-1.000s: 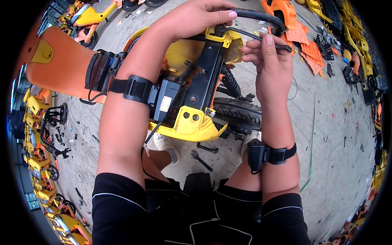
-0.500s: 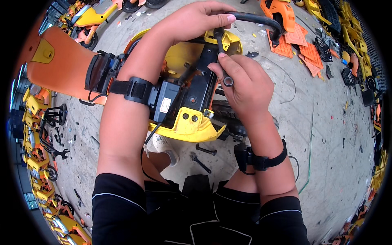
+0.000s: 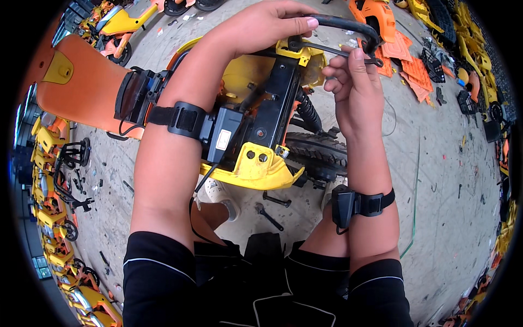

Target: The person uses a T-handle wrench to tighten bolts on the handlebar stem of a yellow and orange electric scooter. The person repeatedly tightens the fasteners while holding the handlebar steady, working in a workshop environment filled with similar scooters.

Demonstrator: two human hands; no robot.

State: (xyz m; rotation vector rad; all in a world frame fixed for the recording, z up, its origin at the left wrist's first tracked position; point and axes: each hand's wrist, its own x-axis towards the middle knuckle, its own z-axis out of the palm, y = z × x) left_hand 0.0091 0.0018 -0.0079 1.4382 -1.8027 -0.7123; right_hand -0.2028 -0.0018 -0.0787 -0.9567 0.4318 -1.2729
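My left hand (image 3: pixel 278 24) is closed round a curved black metal bar (image 3: pixel 348 23) that bends down at its right end. Below it, a dark wrench (image 3: pixel 329 50) has one end on the yellow bracket (image 3: pixel 305 53) of a partly stripped scooter. The fingers of my right hand (image 3: pixel 359 82) grip the wrench near its free ring end. The scooter's black frame beam (image 3: pixel 272 101) runs toward me to a yellow panel (image 3: pixel 264 166) with two round holes. Whatever the wrench's far end sits on is hidden.
An orange scooter body panel (image 3: pixel 81 90) sticks out on the left. A tyre (image 3: pixel 318 150) and a black shock absorber (image 3: pixel 309 111) are beside the beam. Another wrench (image 3: pixel 268 217) lies on the floor near my feet. Orange panels (image 3: pixel 417 73) and plastic parts lie at the far right.
My right hand has swung the wrench's free end away from me and to the right, so it now points right instead of toward me. My left hand stays on the bar.
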